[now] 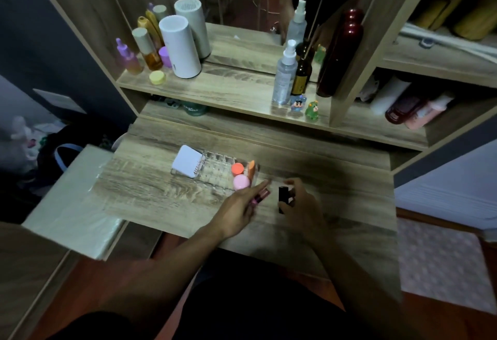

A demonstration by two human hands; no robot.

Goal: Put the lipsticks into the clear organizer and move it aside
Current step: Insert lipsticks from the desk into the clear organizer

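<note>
A clear organizer with several small compartments lies on the wooden desk. In its right end stand an orange-capped lipstick, a pink-capped one and a slim orange tube. A white square compact leans on its left end. My left hand holds a pink lipstick just in front of the organizer's right corner. Right of it, my right hand grips a black lipstick upright above the desk.
A shelf behind the desk carries a spray bottle, a brown bottle, a dark red bottle, small figurines, a white cylinder and several cosmetic bottles. A plastic-wrapped box abuts the desk's left edge.
</note>
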